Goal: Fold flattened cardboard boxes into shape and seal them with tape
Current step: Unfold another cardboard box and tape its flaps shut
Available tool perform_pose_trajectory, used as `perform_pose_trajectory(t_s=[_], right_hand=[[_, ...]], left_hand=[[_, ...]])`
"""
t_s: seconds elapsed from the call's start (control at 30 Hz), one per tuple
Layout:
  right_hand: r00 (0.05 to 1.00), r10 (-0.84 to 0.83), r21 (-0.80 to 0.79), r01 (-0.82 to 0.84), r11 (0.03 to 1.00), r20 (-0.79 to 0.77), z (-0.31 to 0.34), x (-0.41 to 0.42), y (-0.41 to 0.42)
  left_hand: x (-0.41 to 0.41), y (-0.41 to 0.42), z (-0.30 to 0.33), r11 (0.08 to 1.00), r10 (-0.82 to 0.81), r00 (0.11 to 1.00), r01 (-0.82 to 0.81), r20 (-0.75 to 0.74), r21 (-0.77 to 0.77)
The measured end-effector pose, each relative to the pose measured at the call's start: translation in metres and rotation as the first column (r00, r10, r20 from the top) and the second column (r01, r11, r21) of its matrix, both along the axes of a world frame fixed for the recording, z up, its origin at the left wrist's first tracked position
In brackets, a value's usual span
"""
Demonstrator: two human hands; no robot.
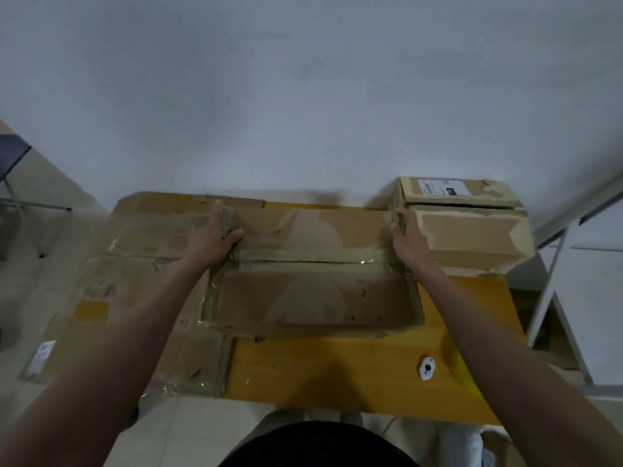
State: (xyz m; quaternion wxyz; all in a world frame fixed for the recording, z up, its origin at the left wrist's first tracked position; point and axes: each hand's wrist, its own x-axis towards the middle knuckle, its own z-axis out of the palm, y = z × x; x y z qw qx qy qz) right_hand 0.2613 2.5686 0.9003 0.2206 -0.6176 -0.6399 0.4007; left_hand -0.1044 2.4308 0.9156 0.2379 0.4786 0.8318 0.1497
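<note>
A brown cardboard box (313, 281) stands folded into shape on the yellow table (323, 369), its top seam covered with clear tape. My left hand (210, 235) grips the box's far left corner, thumb on top and fingers curled round the end. At the far right corner my right hand (406, 239) grips the box the same way. A flattened cardboard box (148, 264) lies under and to the left of it, hanging past the table's left edge.
Another folded box (472, 230) with torn paper and a white label stands at the table's far right, close to my right hand. A small white tool (427, 367) lies near the front right. A white wall rises behind; a white frame (553, 281) stands right.
</note>
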Motion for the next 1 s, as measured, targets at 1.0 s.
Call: perform_pose_trajectory(t_s=[1.0], right_hand=[[0.977,-0.04,-0.048,0.052,0.998,0.209,-0.049,0.065,-0.125]], left_hand=[[0.105,-0.133,-0.065,0.978,0.21,0.958,-0.206,0.194,-0.041]])
